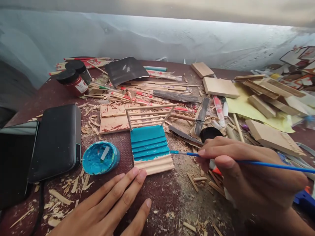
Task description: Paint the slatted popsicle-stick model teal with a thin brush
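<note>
A small wooden stick model (150,144) lies in the middle of the table, its ridged panel mostly painted teal, its near strip bare wood. My right hand (248,173) is closed on a thin blue paintbrush (246,162), whose teal tip sits just off the panel's right edge. My left hand (108,206) lies flat with fingers stretched out, two fingertips touching the model's near edge. A round lid of teal paint (100,158) sits left of the model.
A dark phone-like case (57,141) lies at the left. Red paint jars (73,81) stand at the back left. Sticks, shavings, wood blocks (272,136), a yellow sheet (246,108) and a black lid (210,133) crowd the back and right.
</note>
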`<state>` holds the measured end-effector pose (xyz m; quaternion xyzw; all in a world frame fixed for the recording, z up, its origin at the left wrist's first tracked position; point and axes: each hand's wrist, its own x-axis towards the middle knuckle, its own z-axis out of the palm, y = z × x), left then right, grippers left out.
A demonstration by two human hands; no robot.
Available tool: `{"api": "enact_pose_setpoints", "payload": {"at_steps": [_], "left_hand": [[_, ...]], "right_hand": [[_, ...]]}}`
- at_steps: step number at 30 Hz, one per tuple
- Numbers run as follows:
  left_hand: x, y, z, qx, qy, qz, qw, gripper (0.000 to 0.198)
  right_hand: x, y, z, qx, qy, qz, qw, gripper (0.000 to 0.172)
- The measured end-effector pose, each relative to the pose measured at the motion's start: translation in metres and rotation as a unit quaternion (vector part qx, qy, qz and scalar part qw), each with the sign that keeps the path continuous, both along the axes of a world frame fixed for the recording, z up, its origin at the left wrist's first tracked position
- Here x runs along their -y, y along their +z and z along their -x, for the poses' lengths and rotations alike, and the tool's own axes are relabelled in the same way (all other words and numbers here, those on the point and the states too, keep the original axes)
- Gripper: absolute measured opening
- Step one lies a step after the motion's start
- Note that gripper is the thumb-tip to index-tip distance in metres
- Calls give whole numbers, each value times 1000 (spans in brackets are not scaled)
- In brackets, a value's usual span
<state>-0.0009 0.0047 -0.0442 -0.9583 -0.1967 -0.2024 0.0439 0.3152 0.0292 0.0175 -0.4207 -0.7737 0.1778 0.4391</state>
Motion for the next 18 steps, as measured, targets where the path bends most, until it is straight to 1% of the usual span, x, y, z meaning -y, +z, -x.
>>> {"api": "enact_pose_setpoints", "payload": {"at_steps": [5,10,15,18], "left_hand": [[1,-1,0,17,11,-2,1000,35],[1,-1,-1,22,14,4,1000,33],[3,-1,1,15,14,18,1000,37],[5,-3,2,13,14,17,1000,39]], "right_hand": [[-2,0,4,-7,-21,-13,1000,18],[-1,-2,4,9,-22,-11,1000,17],[-1,1,3,27,-25,13,999,11],[0,4,3,19,-23,22,999,16]]}}
